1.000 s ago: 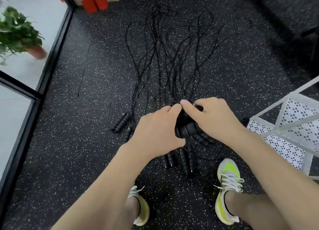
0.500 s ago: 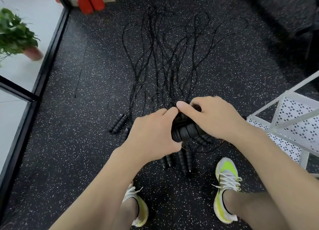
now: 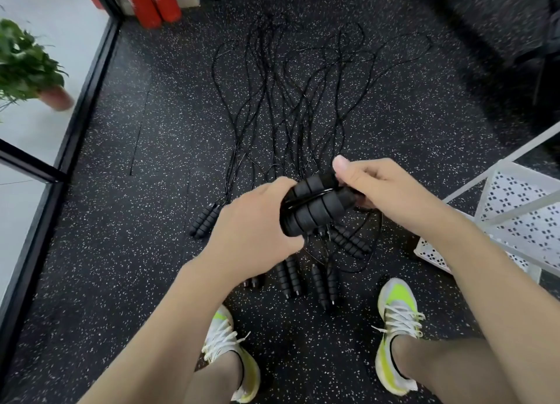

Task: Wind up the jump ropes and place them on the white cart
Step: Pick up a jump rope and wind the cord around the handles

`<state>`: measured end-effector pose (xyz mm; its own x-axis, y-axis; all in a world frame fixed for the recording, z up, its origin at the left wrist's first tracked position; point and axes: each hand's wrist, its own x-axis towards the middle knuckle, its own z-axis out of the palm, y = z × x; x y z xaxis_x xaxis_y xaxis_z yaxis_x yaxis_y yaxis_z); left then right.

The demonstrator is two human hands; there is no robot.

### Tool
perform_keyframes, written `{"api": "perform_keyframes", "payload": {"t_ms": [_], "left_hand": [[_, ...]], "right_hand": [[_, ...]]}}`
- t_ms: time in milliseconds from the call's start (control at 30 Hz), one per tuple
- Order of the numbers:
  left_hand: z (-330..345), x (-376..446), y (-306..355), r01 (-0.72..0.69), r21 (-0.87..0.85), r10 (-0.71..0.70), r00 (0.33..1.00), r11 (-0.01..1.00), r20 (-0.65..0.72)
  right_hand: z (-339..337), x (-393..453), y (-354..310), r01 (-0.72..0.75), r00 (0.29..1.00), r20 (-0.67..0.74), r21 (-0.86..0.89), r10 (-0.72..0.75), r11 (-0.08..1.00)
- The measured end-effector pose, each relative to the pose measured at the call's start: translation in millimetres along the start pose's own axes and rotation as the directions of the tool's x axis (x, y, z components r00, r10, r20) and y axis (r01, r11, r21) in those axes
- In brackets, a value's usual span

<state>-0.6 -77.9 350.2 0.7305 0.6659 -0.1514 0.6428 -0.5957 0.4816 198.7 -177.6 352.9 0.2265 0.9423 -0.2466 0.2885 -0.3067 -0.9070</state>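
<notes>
Handles [image 3: 315,206] gripped between left hand [image 3: 257,237], right hand [image 3: 385,188]; cart [image 3: 515,209] right

both arms reach forward, left hand [image 3: 254,231] and right hand [image 3: 381,185] close together, fingers curled in grip.

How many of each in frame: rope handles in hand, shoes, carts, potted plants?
held rope handles: 2
shoes: 2
white cart: 1
potted plant: 1
Total: 6
</notes>
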Motion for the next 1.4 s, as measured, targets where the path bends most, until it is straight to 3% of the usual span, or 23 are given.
{"api": "perform_keyframes", "payload": {"t_ms": [133,267,400,467,600,767,867,933,1000,1100,1167,1233,1400], "left_hand": [[-7.4,-0.1,-2.4,0.039,-0.207,-0.041,0.999,0.978,-0.006],[-5.5,0.2,0.3,0.071,-0.242,-0.09,0.994,0.968,-0.066],[-6.0,5.3,-3.1,0.138,-0.111,-0.152,0.978,0.984,-0.14],[-5.3,7.4,-5.0,0.189,-0.028,-0.191,0.964,0.981,-0.185],[-1.5,10.6,-9.6,0.253,0.089,-0.225,0.943,0.963,-0.244],[9.8,13.0,-13.8,0.246,0.26,-0.174,0.947,0.934,-0.271],[19.3,12.1,-13.7,0.197,0.382,-0.105,0.963,0.903,-0.249],[22.8,11.7,-14.1,0.166,0.425,-0.068,0.969,0.89,-0.236],[23.6,12.8,-15.4,0.111,0.466,-0.006,0.975,0.878,-0.221],[26.9,12.7,-13.2,-0.072,0.527,0.162,0.979,0.847,-0.127],[31.7,10.1,-7.5,-0.198,0.51,0.258,0.965,0.837,-0.048],[33.7,9.0,-3.3,-0.268,0.484,0.319,0.947,0.833,-0.025],[29.0,12.4,-9.3,-0.353,0.424,0.453,0.877,0.834,-0.162]], "right_hand": [[-3.6,2.9,3.1,0.132,0.987,-0.102,0.057,-0.126,0.99],[13.5,3.4,4.3,0.182,0.967,-0.198,0.087,-0.162,0.979],[27.9,0.3,3.8,0.133,0.955,-0.248,-0.14,-0.165,0.981],[35.7,-1.7,1.7,0.083,0.971,-0.188,-0.305,-0.145,0.949],[60.0,-11.8,-2.0,0.033,0.998,-0.025,-0.633,-0.063,0.773],[68.2,-29.2,-30.3,0.097,0.995,0.081,-0.782,-0.053,0.616],[53.2,-30.3,-42.1,0.093,0.996,0.069,-0.815,-0.063,0.572],[41.0,-28.5,-39.8,0.122,0.989,0.049,-0.798,-0.137,0.591],[28.5,-25.4,-32.9,0.159,0.98,0.028,-0.708,-0.197,0.688],[13.2,-17.7,-22.0,0.155,0.982,-0.028,-0.448,-0.188,0.88],[2.8,-13.6,-18.2,0.116,0.988,-0.069,-0.276,-0.14,0.954],[-6.5,-10.3,-12.0,0.095,0.989,-0.092,-0.175,-0.112,0.98],[-14.0,-3.8,2.9,0.155,0.984,-0.094,0.048,-0.15,0.987]]}}
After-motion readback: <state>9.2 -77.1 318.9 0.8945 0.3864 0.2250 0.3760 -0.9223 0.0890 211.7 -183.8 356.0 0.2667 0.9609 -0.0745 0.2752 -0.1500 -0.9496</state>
